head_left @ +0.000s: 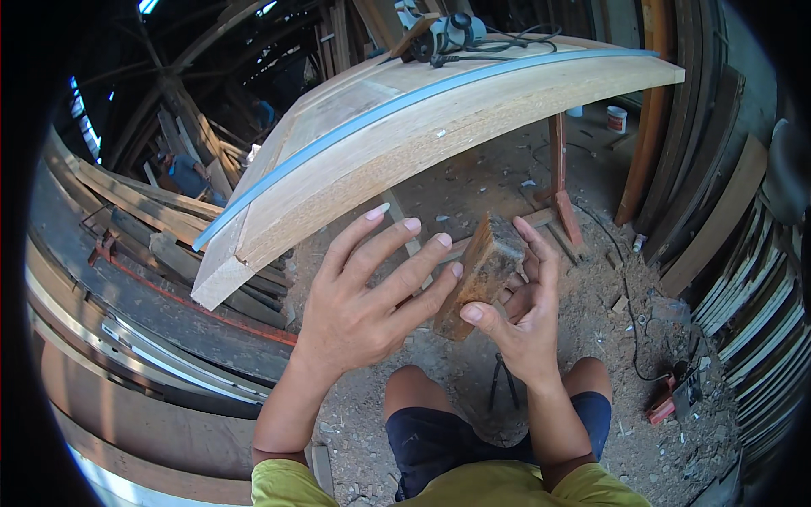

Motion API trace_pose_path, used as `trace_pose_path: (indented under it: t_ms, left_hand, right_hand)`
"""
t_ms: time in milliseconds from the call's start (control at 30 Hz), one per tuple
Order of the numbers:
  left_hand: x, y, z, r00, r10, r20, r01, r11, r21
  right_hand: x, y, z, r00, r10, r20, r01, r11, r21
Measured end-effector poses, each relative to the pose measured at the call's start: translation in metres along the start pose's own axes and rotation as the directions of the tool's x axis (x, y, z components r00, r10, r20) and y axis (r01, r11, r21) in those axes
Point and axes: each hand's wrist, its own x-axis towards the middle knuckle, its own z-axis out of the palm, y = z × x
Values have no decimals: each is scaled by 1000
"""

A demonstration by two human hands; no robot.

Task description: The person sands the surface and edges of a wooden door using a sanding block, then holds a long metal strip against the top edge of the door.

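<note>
A rough, brown wooden block (478,277) with a dark, worn end is gripped in my right hand (534,296), the thumb on its near side and the fingers behind it. My left hand (359,296) is raised beside the block, back of the hand showing and fingers stretched apart. Its index fingertip is close to the block's left edge; whether they touch I cannot tell. Beyond both hands stands a large pale wooden panel (355,160) with a thick front edge. Along its top runs a long blue strip (405,100).
A power tool (456,34) with a black cable lies on the panel. Reddish stand legs (564,215) support it. Stacked boards (152,355) line the left, slats (764,296) the right. On the littered floor are dark long-handled pincers (504,384) and a red tool (663,404). A person (187,175) is far left.
</note>
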Motion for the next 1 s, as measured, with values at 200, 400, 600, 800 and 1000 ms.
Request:
trace_pose_path:
  t_ms: [200,400,600,800,1000]
  left_hand:
    - [-46,-5,21,994,37,-101,-34,999,24]
    - [-131,0,48,834,-551,36,537,794,-286]
    - [-201,1,32,-29,-992,-120,586,80,-806]
    - [-148,-25,4,138,-959,-249,497,284,-820]
    - [-131,0,10,18,-976,-216,467,199,-861]
  right_hand:
    - [-5,5,1,995,94,-29,-93,995,39]
    - [-10,14,-17,985,68,-155,-71,997,-15]
    - [-18,29,-47,977,91,-194,-96,995,-15]
    - [-21,54,-41,972,140,-189,-150,988,-41]
    - [-45,123,-51,885,413,-212,-457,859,-232]
